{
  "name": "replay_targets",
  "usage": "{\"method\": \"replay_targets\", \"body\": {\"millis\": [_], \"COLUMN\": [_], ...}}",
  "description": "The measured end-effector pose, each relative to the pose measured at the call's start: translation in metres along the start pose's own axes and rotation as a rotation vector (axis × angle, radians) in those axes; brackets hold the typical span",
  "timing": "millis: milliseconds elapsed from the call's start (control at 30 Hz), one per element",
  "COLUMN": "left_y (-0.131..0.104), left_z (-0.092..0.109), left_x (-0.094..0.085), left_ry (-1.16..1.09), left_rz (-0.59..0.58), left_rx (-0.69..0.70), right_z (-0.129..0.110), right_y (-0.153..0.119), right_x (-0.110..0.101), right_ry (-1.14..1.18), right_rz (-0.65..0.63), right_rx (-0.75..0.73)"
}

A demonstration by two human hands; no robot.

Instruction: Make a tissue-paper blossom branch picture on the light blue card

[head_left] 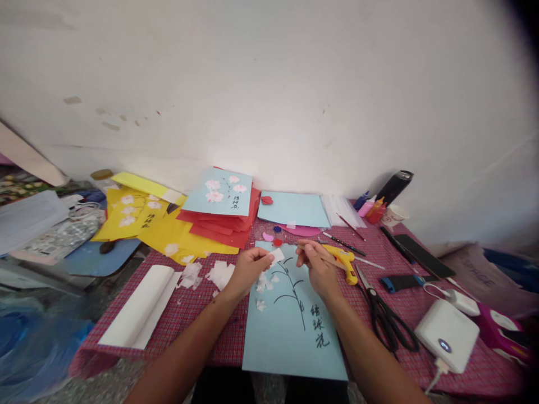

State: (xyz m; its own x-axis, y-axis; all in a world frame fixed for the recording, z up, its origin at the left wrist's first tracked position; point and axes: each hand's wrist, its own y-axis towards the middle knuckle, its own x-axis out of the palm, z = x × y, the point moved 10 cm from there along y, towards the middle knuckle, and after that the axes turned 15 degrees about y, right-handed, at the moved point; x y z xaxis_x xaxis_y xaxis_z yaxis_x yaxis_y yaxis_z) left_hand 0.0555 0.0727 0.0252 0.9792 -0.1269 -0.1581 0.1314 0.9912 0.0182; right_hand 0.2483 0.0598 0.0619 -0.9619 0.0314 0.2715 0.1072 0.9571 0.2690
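My left hand pinches a small piece of white paper between thumb and fingertips. Closed around a thin wooden stick, my right hand is a short way to the right; the kind of stick is unclear. Both hands are over the top part of a light blue sheet. That sheet bears a black-drawn branch and black brush characters. Crumpled white paper bits lie on it beside the branch, below my left hand.
White paper scraps and a folded white sheet lie to the left. Finished cards are stacked behind. On the right are a yellow glue gun, black scissors, a box cutter, a white power bank and paint bottles.
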Motion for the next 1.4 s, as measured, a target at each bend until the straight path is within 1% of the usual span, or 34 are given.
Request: {"method": "replay_targets", "body": {"millis": [100,200,333,400,567,667,900,1400], "left_y": [-0.001,-0.002,-0.004,-0.005,-0.007,-0.008,-0.006,-0.006], "left_z": [0.0,-0.001,0.001,0.002,0.008,0.007,0.002,0.001], "left_x": [0.0,0.001,0.006,0.009,0.018,0.024,0.018,0.017], "left_ry": [0.0,0.015,0.06,0.093,0.104,0.114,0.161,0.157], "left_rz": [0.001,-0.008,-0.055,-0.077,-0.162,-0.206,-0.133,-0.125], "left_rx": [0.006,0.007,0.028,0.031,0.057,0.065,0.048,0.022], "right_z": [0.001,0.004,0.008,0.011,0.021,0.021,0.016,0.014], "right_y": [0.0,-0.001,-0.005,-0.007,-0.009,-0.01,-0.011,-0.011], "right_x": [0.001,0.007,0.023,0.027,0.027,0.028,0.032,0.031], "right_ry": [-0.032,-0.011,0.021,0.003,-0.038,-0.04,-0.053,-0.018], "right_rz": [-0.008,-0.032,-0.138,-0.172,-0.177,-0.186,-0.194,-0.199], "right_rx": [0.014,0.046,0.076,0.074,0.105,0.105,0.117,0.119]}}
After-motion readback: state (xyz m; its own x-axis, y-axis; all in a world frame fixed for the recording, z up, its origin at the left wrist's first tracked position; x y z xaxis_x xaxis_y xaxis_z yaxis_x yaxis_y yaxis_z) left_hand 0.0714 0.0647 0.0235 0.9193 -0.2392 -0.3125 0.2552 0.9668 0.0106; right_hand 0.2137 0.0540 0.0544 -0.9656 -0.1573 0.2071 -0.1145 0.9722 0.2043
